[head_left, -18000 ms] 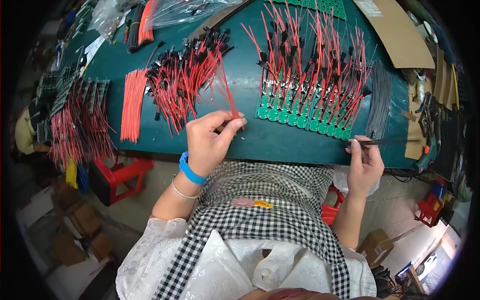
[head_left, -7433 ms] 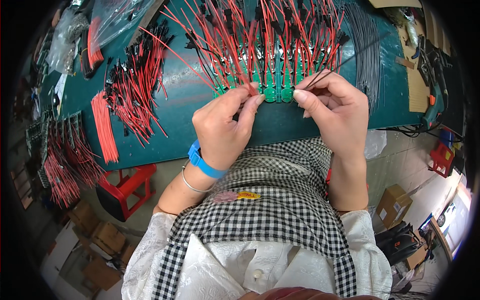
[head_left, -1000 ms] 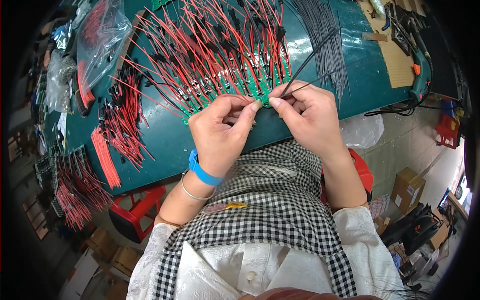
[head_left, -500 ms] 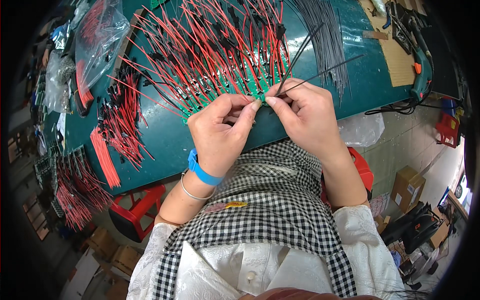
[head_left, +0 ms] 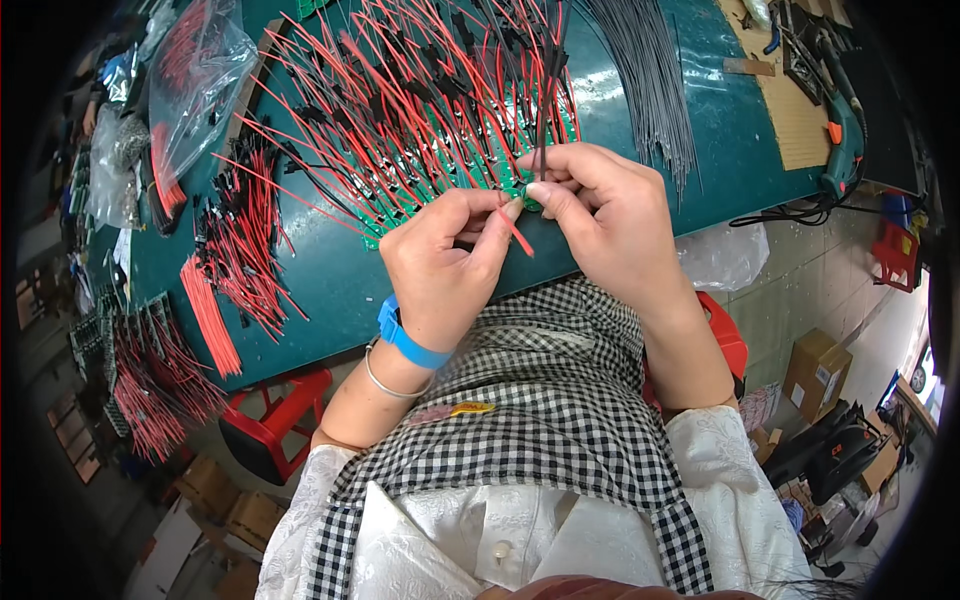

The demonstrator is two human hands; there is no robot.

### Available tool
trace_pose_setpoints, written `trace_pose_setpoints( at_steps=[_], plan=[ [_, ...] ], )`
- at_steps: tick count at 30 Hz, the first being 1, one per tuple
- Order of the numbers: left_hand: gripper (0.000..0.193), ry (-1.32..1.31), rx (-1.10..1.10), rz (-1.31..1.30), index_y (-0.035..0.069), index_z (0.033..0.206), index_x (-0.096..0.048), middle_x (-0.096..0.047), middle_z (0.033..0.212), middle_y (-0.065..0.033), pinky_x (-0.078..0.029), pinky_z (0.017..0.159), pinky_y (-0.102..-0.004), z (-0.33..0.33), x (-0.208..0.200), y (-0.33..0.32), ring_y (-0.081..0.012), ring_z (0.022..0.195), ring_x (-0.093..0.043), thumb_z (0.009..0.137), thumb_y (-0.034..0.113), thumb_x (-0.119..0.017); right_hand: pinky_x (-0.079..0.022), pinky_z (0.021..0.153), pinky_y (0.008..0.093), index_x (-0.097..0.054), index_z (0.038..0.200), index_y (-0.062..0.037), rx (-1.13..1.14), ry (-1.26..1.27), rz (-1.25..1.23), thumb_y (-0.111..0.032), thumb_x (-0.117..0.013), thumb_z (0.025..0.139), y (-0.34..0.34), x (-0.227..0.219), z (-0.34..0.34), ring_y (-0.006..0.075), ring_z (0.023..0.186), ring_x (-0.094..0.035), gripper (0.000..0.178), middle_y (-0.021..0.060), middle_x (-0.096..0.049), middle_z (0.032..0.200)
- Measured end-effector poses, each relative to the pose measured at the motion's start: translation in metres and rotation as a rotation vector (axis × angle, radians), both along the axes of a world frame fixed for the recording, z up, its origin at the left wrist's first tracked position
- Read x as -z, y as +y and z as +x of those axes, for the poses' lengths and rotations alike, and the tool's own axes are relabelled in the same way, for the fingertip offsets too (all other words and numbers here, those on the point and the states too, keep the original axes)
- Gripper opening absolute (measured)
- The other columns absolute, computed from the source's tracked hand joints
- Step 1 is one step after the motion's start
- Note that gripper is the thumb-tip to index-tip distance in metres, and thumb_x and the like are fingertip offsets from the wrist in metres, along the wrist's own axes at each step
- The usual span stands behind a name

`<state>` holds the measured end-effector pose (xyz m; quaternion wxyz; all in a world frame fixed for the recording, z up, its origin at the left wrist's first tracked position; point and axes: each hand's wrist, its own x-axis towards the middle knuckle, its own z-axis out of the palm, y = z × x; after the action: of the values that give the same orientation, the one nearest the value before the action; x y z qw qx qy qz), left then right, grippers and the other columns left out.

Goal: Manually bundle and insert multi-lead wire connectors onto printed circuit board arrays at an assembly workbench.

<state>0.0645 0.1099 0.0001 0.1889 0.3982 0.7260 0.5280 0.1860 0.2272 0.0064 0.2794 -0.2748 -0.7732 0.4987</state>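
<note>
My left hand is closed in a pinch on a red wire, whose end pokes out below the fingertips. Close beside it, my right hand is closed, thumb against fingers, on thin black wires that rise from the grip. Both sets of fingertips meet at the near edge of a panel of green circuit boards. From the boards stands a dense row of red and black wires with black connectors. My fingers hide the exact spot where the held wires meet the board.
A bundle of loose black wires lies on the green table at the far right. Connector leads and short red wires lie left, near a clear plastic bag. A green power tool rests at the right edge.
The black wires at my right hand have swung from leaning right to nearly upright. A red wire end now shows below my left fingertips. The left hand has hardly moved.
</note>
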Motion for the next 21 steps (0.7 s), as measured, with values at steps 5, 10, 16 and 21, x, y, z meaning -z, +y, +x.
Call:
trace_pose_setpoints(
  at_steps=[5,10,16,21],
  plan=[
    [0.009,0.020,0.002,0.004,-0.002,0.087,-0.071,-0.073,0.078,-0.0111,-0.059,0.061,-0.0265,0.000,0.004,0.000,-0.0151,0.069,-0.073,0.083,0.001,-0.078,-0.055,0.066,0.0354,-0.067,0.098,0.0049,-0.021,0.050,0.073,0.001,-0.068,0.085,0.000,0.004,-0.005,0.0303,0.072,-0.069,0.014,0.0166,-0.069,0.086],
    [0.009,0.003,-0.028,0.029,-0.002,0.088,-0.071,-0.073,0.078,-0.0112,-0.059,0.061,-0.0264,0.002,0.001,0.000,-0.0157,0.068,-0.074,0.083,0.000,-0.078,-0.055,0.062,0.0276,-0.070,0.096,0.0043,0.059,0.028,-0.155,0.001,-0.070,0.086,0.002,-0.004,0.002,0.0172,0.074,-0.070,0.011,0.0136,-0.072,0.090],
    [0.010,0.033,-0.002,-0.003,-0.003,0.088,-0.071,-0.073,0.079,-0.0116,-0.059,0.061,-0.0261,0.002,-0.001,0.001,-0.0154,0.068,-0.073,0.082,-0.001,-0.078,-0.053,0.059,0.0223,-0.070,0.091,0.0059,0.088,0.122,-0.286,0.001,-0.073,0.086,0.007,0.001,0.012,0.0098,0.073,-0.067,0.007,0.0094,-0.071,0.088],
    [0.011,0.064,0.004,-0.012,-0.002,0.090,-0.071,-0.074,0.079,-0.0117,-0.059,0.061,-0.0260,0.002,0.004,0.001,-0.0158,0.069,-0.074,0.082,-0.001,-0.078,-0.054,0.059,0.0215,-0.070,0.087,0.0075,0.100,0.159,-0.287,0.002,-0.073,0.085,0.006,0.001,0.013,0.0094,0.071,-0.066,0.007,0.0091,-0.070,0.087]
  ],
)
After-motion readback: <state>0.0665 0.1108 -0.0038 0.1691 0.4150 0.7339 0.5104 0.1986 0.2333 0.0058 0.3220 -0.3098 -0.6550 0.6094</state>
